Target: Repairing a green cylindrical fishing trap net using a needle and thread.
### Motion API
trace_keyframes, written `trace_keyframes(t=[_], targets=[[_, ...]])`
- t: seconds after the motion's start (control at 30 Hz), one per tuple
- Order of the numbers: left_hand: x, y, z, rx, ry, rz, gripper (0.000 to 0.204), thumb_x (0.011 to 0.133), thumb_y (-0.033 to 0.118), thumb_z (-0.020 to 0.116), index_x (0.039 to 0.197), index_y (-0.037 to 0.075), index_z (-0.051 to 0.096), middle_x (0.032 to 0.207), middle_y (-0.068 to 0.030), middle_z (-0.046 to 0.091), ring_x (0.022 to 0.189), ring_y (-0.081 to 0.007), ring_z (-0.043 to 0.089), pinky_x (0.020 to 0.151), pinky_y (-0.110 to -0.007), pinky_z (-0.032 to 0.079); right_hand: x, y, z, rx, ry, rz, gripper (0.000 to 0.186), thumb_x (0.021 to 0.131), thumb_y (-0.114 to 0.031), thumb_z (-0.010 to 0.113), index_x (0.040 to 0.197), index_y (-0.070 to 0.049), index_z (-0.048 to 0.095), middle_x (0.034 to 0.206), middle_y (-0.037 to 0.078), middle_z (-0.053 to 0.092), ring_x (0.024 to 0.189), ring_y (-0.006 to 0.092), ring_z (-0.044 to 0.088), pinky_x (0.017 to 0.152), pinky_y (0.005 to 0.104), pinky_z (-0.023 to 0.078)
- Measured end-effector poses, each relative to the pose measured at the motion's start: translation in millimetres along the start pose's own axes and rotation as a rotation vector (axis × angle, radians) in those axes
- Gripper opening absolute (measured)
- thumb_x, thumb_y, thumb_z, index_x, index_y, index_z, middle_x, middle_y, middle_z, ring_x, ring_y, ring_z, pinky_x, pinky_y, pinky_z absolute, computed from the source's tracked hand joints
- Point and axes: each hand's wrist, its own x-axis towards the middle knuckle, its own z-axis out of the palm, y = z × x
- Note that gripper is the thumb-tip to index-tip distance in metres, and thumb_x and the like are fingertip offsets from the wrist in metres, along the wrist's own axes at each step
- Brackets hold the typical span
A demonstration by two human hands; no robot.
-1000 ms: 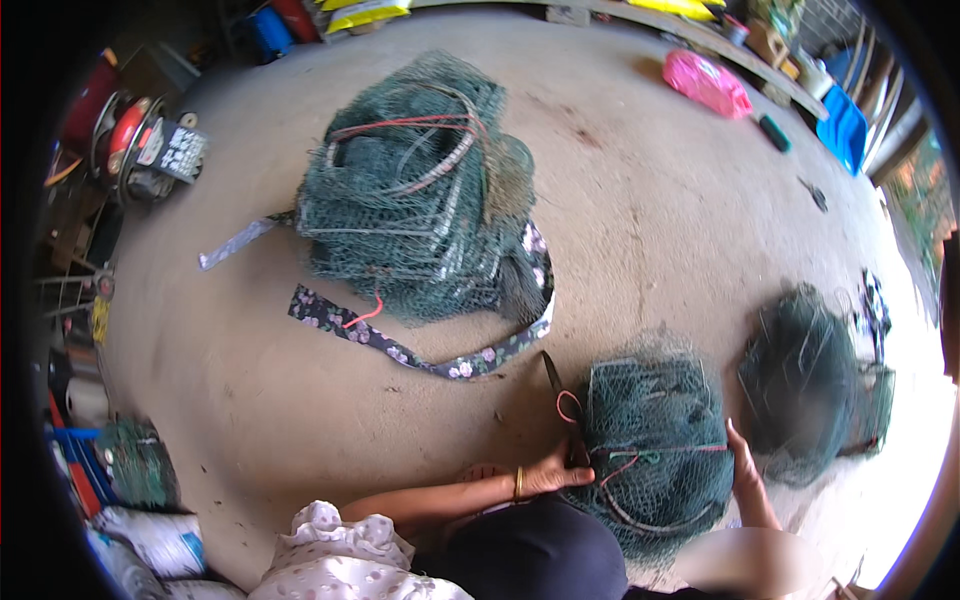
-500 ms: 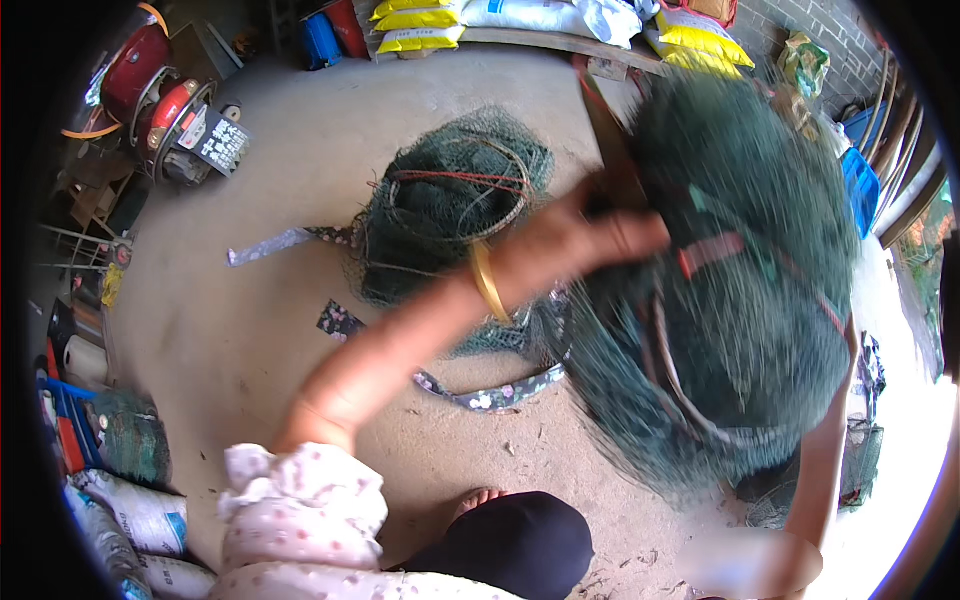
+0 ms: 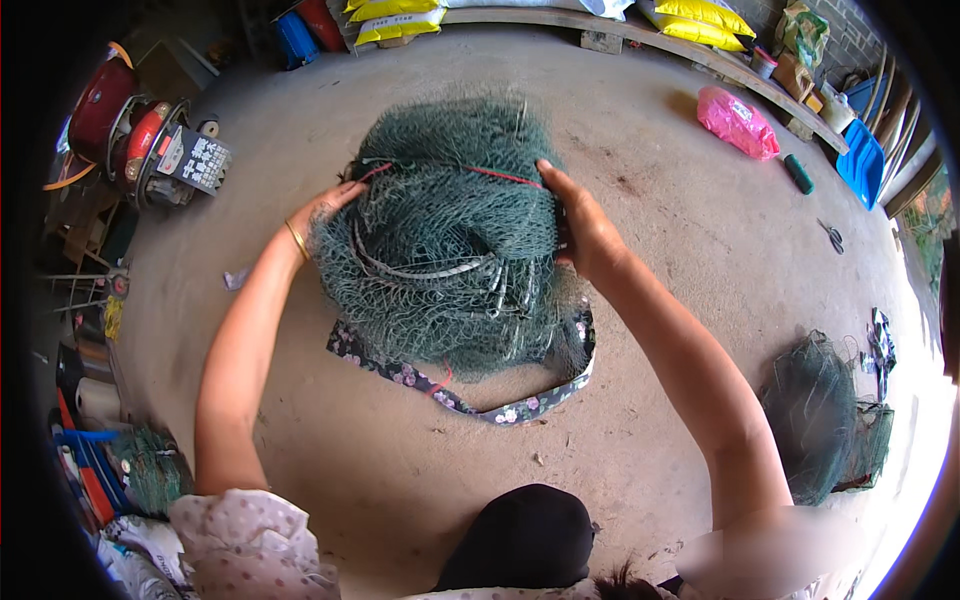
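Note:
My left hand (image 3: 332,208) grips the left side of a bundle of green netted traps (image 3: 430,200), tied across with red cord (image 3: 500,176). My right hand (image 3: 578,215) holds the bundle's right side, thumb and fingers against the mesh. A bent pale hoop (image 3: 420,270) shows within the netting. The bundle sits at the middle of the view, over a netted pile that it mostly hides; where the two meet is hard to make out. Beneath, a dark floral fabric strip (image 3: 460,405) curves along the near side of the pile on the concrete floor.
Another dark net trap (image 3: 810,430) lies at the right, with scissors (image 3: 832,234), a green roll (image 3: 798,172), a pink bag (image 3: 735,120) and a blue shovel (image 3: 858,165) beyond. Yellow sacks (image 3: 690,22) lie on planks behind. A machine (image 3: 150,145) and clutter line the left.
The netted bundle was near my legs at the lower right; both hands lifted it, blurred, up and forward, and it is now over the middle pile, between my outstretched arms.

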Motion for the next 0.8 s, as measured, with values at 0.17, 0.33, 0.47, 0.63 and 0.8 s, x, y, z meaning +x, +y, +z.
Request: trace_keyframes(t=[0.17, 0.33, 0.47, 0.63, 0.8], targets=[[-1.2, 27.8, -20.3, -0.371, -0.121, -0.231, 0.043, 0.097, 0.028, 0.053, 0.13, 0.001, 0.052, 0.119, -0.0077, 0.063, 0.104, -0.0146, 0.062, 0.087, -0.027, 0.052, 0.2, -21.7, -7.7, -0.108, -0.085, -0.016, 0.067, 0.084, -0.068, 0.05, 0.113, -0.009, 0.06, 0.09, 0.007, 0.063, 0.077, 0.0162, 0.061, 0.063, 0.0272, 0.048], [-5.8, 48.1, -25.8, -0.235, -0.14, -0.134, 0.035, 0.101, 0.025, 0.047, 0.122, 0.001, 0.058, 0.112, -0.0074, 0.065, 0.099, -0.0128, 0.063, 0.086, -0.027, 0.051, -27.9, -21.9, 4.9, -0.069, -0.034, 0.043, 0.062, 0.087, -0.067, 0.047, 0.104, -0.011, 0.064, 0.082, 0.003, 0.062, 0.064, 0.0115, 0.057, 0.055, 0.0261, 0.044], [5.1, 29.8, -20.5, -0.234, -0.198, -0.221, 0.046, 0.1, 0.023, 0.047, 0.141, 0.002, 0.039, 0.133, -0.0065, 0.054, 0.117, -0.0161, 0.056, 0.1, -0.031, 0.045, -29.0, -29.1, -25.4, -0.451, -0.011, 0.054, 0.085, 0.085, -0.068, 0.051, 0.123, 0.008, 0.05, 0.104, 0.019, 0.062, 0.091, 0.0272, 0.062, 0.075, 0.0388, 0.052], [13.7, 54.1, 12.9, -0.316, -0.308, -0.06, 0.051, 0.094, 0.01, 0.056, 0.141, 0.003, 0.037, 0.135, -0.0084, 0.05, 0.121, -0.0174, 0.051, 0.103, -0.032, 0.043, -32.0, -80.7, 12.7, -1.078, 0.345, -1.098, 0.058, 0.083, -0.025, 0.068, 0.128, 0.004, 0.047, 0.125, 0.023, 0.052, 0.114, 0.0398, 0.051, 0.096, 0.0436, 0.042], [31.3, 23.9, 33.1, -0.013, -0.098, 0.148, 0.067, 0.075, 0.015, 0.056, 0.135, -0.008, 0.038, 0.128, -0.0205, 0.052, 0.119, -0.0278, 0.05, 0.102, -0.035, 0.04, 13.5, -44.4, 52.7, -1.486, 0.049, -0.957, 0.065, 0.089, -0.043, 0.056, 0.139, -0.003, 0.04, 0.14, 0.022, 0.042, 0.134, 0.0349, 0.035, 0.107, 0.053, 0.027]])
